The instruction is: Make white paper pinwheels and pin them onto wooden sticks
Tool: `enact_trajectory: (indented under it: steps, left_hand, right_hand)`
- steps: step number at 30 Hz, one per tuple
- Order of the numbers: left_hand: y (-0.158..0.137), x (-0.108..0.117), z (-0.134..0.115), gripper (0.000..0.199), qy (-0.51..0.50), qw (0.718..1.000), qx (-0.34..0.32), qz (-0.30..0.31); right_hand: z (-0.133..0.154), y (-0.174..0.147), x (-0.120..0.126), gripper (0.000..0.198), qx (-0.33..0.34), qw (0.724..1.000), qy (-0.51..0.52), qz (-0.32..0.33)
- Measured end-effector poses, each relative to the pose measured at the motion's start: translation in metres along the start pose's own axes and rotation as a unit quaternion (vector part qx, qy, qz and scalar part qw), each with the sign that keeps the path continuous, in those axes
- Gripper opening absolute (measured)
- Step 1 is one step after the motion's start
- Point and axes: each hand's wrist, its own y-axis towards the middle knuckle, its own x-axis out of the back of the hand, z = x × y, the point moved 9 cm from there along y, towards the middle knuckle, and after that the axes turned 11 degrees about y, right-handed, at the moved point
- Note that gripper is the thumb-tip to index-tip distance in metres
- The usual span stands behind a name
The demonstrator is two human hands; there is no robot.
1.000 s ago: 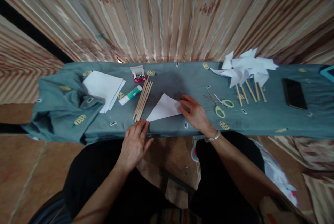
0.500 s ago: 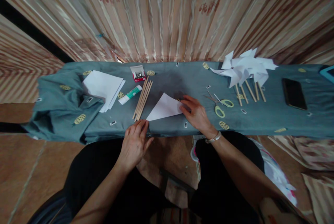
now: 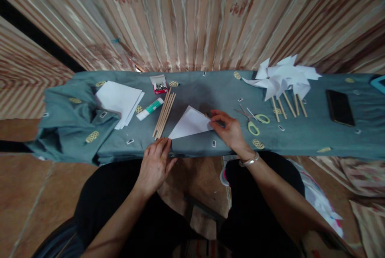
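A white paper folded into a triangle (image 3: 190, 124) lies on the teal cloth of the bench (image 3: 210, 89). My right hand (image 3: 230, 131) pinches the triangle's right corner and lifts that edge a little. My left hand (image 3: 156, 163) rests at the bench's front edge with its fingertips on the triangle's lower-left tip. Left of the paper lie several wooden sticks (image 3: 164, 114) in a bundle, and yellow-handled scissors (image 3: 254, 121) sit just right of my right hand.
A stack of white paper (image 3: 118, 99), a glue stick (image 3: 150, 108) and a small box of pins (image 3: 159, 85) sit at the left. Finished paper pinwheels (image 3: 282, 79) on sticks and a black phone (image 3: 339, 107) are at the right. Curtains hang behind.
My right hand has slid slightly right and closed its fingers on the paper's right corner, raising that edge. My left hand has stayed put.
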Motion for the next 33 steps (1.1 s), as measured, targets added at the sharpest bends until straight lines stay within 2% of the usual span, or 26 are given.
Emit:
enact_trajectory:
  steps: [4,7,11,13,14,16,19,20,21,22,24,26,33]
  left_hand:
    - [0.0,-0.001,0.003,0.048,-0.013,1.0,0.007,-0.001]
    - [-0.002,-0.002,0.007,0.047,-0.047,0.999,0.023,-0.002]
    - [-0.001,0.0,0.021,0.045,-0.177,0.98,0.094,0.005]
    - [0.005,-0.002,0.033,0.05,-0.287,0.944,0.165,0.009]
    - [0.009,-0.004,0.04,0.055,-0.348,0.914,0.208,0.008]
    - [0.022,-0.013,0.054,0.067,-0.469,0.832,0.295,-0.004]
    - [0.053,-0.027,0.063,0.083,-0.588,0.726,0.357,-0.016]
    - [0.064,-0.035,0.06,0.084,-0.617,0.695,0.369,0.01]
    - [0.075,-0.044,0.052,0.083,-0.645,0.669,0.364,0.065]
    - [0.085,-0.05,0.045,0.08,-0.659,0.653,0.359,0.104]
    - [0.101,-0.056,0.025,0.077,-0.68,0.636,0.317,0.181]
    - [0.11,-0.057,0.008,0.074,-0.685,0.636,0.274,0.229]
    - [0.113,-0.067,-0.027,0.07,-0.674,0.631,0.218,0.316]
  right_hand:
    - [-0.006,0.001,0.006,0.008,-0.03,0.999,0.024,0.012]
    - [-0.007,0.001,0.02,0.01,-0.027,0.999,0.032,-0.005]
    - [-0.006,0.0,0.042,0.01,-0.012,0.997,0.062,-0.04]
    - [-0.002,-0.001,0.047,0.009,-0.002,0.996,0.081,-0.036]
    - [0.001,-0.002,0.049,0.008,0.004,0.996,0.089,-0.03]
    - [0.007,-0.003,0.05,0.007,0.013,0.995,0.1,-0.02]
    - [0.017,-0.005,0.054,0.006,0.018,0.995,0.101,-0.008]
    - [0.019,-0.006,0.056,0.006,0.02,0.995,0.1,-0.005]
    - [0.021,-0.006,0.057,0.005,0.022,0.995,0.101,-0.001]
    - [0.023,-0.007,0.059,0.005,0.025,0.994,0.103,0.003]
    - [0.026,-0.007,0.064,0.004,0.034,0.994,0.104,0.006]
    - [0.028,-0.007,0.07,0.003,0.043,0.994,0.101,0.003]
    - [0.026,-0.006,0.078,0.008,0.035,0.996,0.08,-0.005]
